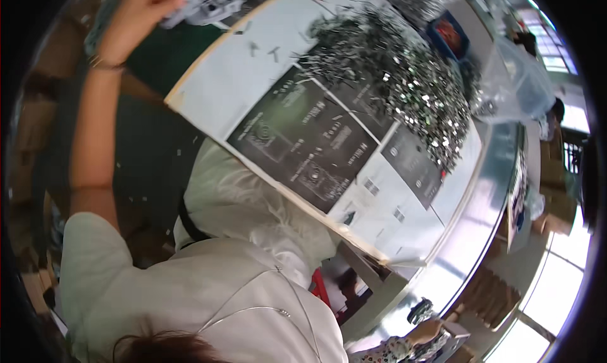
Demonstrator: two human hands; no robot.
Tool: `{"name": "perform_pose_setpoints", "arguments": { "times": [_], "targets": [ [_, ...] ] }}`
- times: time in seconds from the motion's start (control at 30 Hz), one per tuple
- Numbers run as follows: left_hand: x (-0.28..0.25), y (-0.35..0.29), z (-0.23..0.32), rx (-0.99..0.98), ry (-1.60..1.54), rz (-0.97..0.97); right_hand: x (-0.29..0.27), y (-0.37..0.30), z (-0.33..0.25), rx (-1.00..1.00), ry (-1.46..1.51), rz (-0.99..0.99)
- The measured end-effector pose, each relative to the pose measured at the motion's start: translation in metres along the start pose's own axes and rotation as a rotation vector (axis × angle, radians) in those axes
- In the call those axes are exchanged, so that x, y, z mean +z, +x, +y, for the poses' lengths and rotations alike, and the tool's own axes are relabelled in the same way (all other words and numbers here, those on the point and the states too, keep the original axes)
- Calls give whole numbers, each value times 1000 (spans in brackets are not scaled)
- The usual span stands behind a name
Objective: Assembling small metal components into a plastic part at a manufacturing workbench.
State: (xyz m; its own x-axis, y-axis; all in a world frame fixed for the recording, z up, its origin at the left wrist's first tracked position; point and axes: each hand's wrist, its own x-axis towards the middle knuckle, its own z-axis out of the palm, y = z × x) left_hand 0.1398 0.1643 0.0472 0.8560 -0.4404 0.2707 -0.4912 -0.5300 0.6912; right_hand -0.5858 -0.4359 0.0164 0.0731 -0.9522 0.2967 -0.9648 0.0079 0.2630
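Note:
At the upper left my left hand point(158, 0) is stretched out on a bare arm, with a thin bracelet at the wrist. Its fingers look curled together and are blurred, so what they hold, if anything, is hidden. Beside them lies a crumpled grey-white bundle point(208, 3); whether they touch it I cannot tell. My right hand is out of view. Before me a tilted white board point(215, 78) carries dark printed sheets point(303, 142). A large heap of small, shiny metal pieces point(411, 78) covers its far right part, and a few loose dark strips point(264, 50) lie apart.
Past the heap are a blue tray point(447, 36) and a clear plastic bag point(521, 78). A metal tabletop point(471, 230) runs along the right. At the lower right shows another person's hand point(427, 331) in a patterned sleeve, beside a grey box point(452, 341).

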Motion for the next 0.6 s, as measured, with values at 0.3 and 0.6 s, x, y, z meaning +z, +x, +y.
{"name": "perform_pose_setpoints", "arguments": {
  "times": [0.3,0.6],
  "targets": [
    [59,-17,121,648,-204,-525,-153,-94,-419,-1285,802,18],
    [137,-21,127,1223,113,-646,-196,-114,-460,-1305,452,-107]
  ]
}}
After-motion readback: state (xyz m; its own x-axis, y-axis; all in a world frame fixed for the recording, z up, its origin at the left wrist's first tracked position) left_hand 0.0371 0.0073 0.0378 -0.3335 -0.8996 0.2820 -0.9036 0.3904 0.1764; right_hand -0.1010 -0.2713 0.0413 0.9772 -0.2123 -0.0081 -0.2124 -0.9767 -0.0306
